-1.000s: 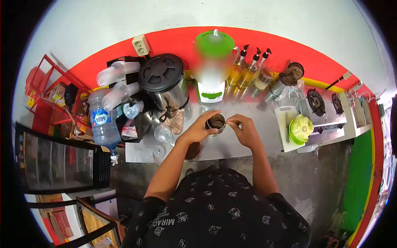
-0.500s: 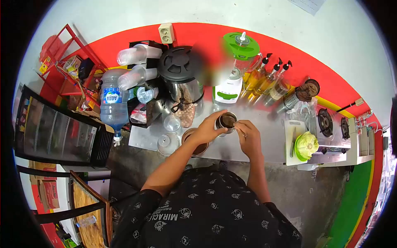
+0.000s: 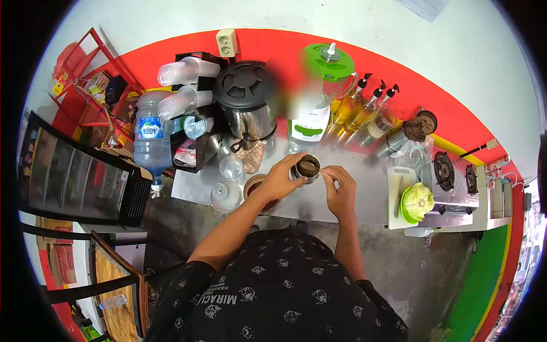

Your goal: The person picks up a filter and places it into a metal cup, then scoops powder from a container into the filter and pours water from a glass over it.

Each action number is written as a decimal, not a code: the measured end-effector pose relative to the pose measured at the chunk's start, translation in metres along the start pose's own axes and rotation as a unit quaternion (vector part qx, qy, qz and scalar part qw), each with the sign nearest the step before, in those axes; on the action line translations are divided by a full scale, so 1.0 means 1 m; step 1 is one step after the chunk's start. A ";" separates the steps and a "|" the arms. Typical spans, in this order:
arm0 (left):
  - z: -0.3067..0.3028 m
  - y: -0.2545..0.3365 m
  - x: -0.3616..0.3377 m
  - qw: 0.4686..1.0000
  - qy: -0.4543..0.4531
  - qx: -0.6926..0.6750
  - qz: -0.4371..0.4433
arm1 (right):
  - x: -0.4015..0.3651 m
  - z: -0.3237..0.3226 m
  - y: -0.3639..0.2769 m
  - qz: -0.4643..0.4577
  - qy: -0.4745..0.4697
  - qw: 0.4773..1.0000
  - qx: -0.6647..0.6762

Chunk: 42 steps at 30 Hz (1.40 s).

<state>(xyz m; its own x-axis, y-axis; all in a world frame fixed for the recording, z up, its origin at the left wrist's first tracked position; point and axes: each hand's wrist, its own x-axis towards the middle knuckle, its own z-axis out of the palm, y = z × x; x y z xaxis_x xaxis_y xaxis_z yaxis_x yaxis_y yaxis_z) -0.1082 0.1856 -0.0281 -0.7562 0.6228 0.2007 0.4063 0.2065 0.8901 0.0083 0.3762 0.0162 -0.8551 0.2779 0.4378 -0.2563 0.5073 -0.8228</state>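
Note:
My left hand [image 3: 283, 176] is wrapped round a small metal cup [image 3: 307, 169] above the counter. Something dark brown shows inside it. At the cup's right rim, my right hand [image 3: 340, 188] pinches the thin handle of what looks like a spoon [image 3: 322, 170], its other end reaching into the cup. Partly hidden under my left forearm is a brown bowl [image 3: 254, 183] on the counter. A clear plastic cup [image 3: 231, 166] and a clear rounded container [image 3: 226, 196] stand left of that bowl.
Behind my hands stand a green-lidded blender [image 3: 309, 122], a black-lidded steel dispenser [image 3: 242, 94] and several pump bottles [image 3: 359, 111]. Cabbage [image 3: 419, 202] and a knife [image 3: 399, 196] lie on a white cutting board [image 3: 394, 219]. Further right is a gas stove [image 3: 456, 188].
The whole view has shifted slightly left. My left hand keeps its hold on the cup, and the right hand's fingers have moved a little at the rim, with the spoon inside the cup.

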 end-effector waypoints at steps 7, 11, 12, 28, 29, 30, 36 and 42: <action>0.009 0.014 0.007 0.997 0.035 0.067 -0.007 | 0.009 -0.014 -0.008 0.009 0.046 0.999 0.003; 0.013 0.015 0.008 0.988 0.059 0.145 -0.008 | 0.005 -0.017 -0.003 0.019 0.051 0.998 0.020; 0.011 0.017 0.008 0.988 0.056 0.144 -0.006 | 0.005 -0.017 -0.002 0.015 0.048 0.999 0.013; -0.020 0.008 -0.001 0.997 -0.037 0.003 -0.069 | -0.010 -0.008 0.020 0.166 0.108 0.968 0.157; -0.021 0.008 -0.003 0.996 -0.046 -0.001 -0.070 | -0.011 -0.006 0.026 0.152 0.118 0.964 0.184; -0.023 0.011 -0.006 0.996 -0.046 -0.003 -0.071 | -0.011 -0.005 0.029 0.153 0.117 0.964 0.183; -0.035 0.016 -0.027 0.993 0.000 -0.051 -0.109 | -0.012 -0.005 0.036 0.204 0.138 0.944 0.218; -0.055 0.008 -0.070 0.987 0.059 -0.097 -0.110 | -0.020 -0.003 0.038 0.225 0.137 0.934 0.241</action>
<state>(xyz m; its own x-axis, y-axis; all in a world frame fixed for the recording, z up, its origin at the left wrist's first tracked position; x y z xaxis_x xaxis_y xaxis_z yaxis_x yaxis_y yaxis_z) -0.0802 0.1023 -0.0130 -0.8747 0.4839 0.0294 0.1274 0.1709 0.9770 0.0175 0.3925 -0.0229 -0.7949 0.6060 0.0310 -0.1283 -0.1179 -0.9847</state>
